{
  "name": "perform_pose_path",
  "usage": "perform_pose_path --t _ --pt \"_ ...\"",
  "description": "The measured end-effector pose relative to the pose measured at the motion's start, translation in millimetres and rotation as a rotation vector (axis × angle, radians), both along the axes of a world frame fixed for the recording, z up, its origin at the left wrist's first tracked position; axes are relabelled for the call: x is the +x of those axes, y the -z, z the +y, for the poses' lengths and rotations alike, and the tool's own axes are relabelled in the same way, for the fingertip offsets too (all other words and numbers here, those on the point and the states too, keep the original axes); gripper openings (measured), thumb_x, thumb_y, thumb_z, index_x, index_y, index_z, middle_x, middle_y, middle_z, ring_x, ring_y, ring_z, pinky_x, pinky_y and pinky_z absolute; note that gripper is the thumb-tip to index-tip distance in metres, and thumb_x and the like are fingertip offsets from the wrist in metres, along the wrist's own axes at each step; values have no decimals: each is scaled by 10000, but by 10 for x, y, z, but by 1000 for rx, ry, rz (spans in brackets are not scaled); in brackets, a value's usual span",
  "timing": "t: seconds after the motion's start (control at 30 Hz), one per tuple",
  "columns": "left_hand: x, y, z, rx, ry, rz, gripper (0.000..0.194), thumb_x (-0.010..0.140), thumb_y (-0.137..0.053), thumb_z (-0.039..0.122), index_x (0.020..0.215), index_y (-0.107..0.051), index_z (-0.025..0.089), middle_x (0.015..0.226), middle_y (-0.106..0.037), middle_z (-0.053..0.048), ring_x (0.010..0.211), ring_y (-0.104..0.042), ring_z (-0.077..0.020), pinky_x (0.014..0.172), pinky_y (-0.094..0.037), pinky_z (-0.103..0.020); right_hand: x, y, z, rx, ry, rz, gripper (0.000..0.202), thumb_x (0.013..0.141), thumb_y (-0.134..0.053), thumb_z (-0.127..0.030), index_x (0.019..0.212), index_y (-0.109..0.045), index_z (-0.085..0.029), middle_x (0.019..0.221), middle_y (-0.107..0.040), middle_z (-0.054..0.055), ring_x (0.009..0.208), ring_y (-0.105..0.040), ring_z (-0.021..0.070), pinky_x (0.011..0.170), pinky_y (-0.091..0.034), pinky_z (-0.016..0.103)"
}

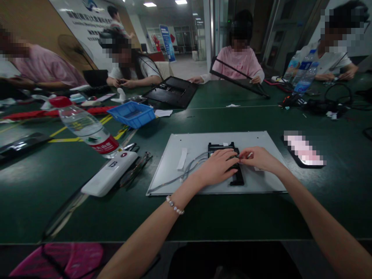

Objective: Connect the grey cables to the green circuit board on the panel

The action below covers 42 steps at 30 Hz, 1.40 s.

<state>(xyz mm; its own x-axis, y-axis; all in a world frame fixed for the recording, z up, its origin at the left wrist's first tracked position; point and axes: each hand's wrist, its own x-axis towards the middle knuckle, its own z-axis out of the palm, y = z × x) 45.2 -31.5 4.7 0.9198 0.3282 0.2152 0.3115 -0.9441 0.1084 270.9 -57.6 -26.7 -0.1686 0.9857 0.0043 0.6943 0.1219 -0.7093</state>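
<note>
A flat pale-grey panel [162, 170] lies in front of me on the green table. On its middle sits a black plastic bracket [238, 176], partly hidden under my hands. My left hand [219, 166] rests over this bracket with its fingers stretched out flat. Close to those fingertips, at the bracket's right side, my right hand [257, 158] is closed in a pinch. What it pinches is too small to make out. Grey cables [190, 166] run from the bracket towards the panel's front left corner. A white paper strip [182, 159] lies left of the bracket.
Left of the panel are a white power bank [109, 174], eyeglasses [136, 170] and a water bottle [90, 130]. A blue basket [132, 114] stands farther back. A phone [303, 151] lies at right. Several people sit around the table; one holds a black frame [238, 73].
</note>
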Motion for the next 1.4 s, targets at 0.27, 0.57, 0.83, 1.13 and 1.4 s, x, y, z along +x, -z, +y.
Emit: perform_pose_path --t 0.27,0.57,0.83,1.13,1.4 --pt "-7 -21 -8 -18 1 11 388 935 -496 360 1303 -471 240 1434 -402 -65 1348 -328 -219 1129 -240 -406 27 -86 -3 168 180 27 290 780 -496 -289 974 -691 -198 838 -646 42 546 -519 127 564 -410 279" --pt "-499 -251 501 23 -315 -168 350 950 -428 354 1250 -504 192 1335 -479 -101 1259 -417 -245 1060 -331 -435 -6 -104 -11 360 213 66 377 715 -444 -128 994 -680 -218 1104 -613 79 678 -578 141 705 -458 329" --pt "-1014 -150 846 -97 -539 -65 376 891 -459 360 1206 -548 176 1177 -552 -94 852 -607 -180 863 -467 -340 -80 -157 -49 427 214 56 389 694 -411 -91 943 -687 -206 1064 -631 78 807 -587 181 685 -445 312" --pt "-1181 -122 948 -193 -551 101 291 803 -500 347 973 -666 177 920 -674 -59 826 -616 -192 759 -446 -271 -158 -191 -92 436 219 -15 378 730 -420 -97 1017 -650 -184 1030 -652 67 597 -511 129 647 -427 310" --pt "-1301 -273 904 -387 -517 157 195 702 -551 287 797 -687 185 792 -682 -11 728 -603 -145 682 -412 -215 -208 -189 -88 480 200 37 394 768 -399 -94 1092 -610 -174 1036 -659 92 833 -603 192 734 -477 343"
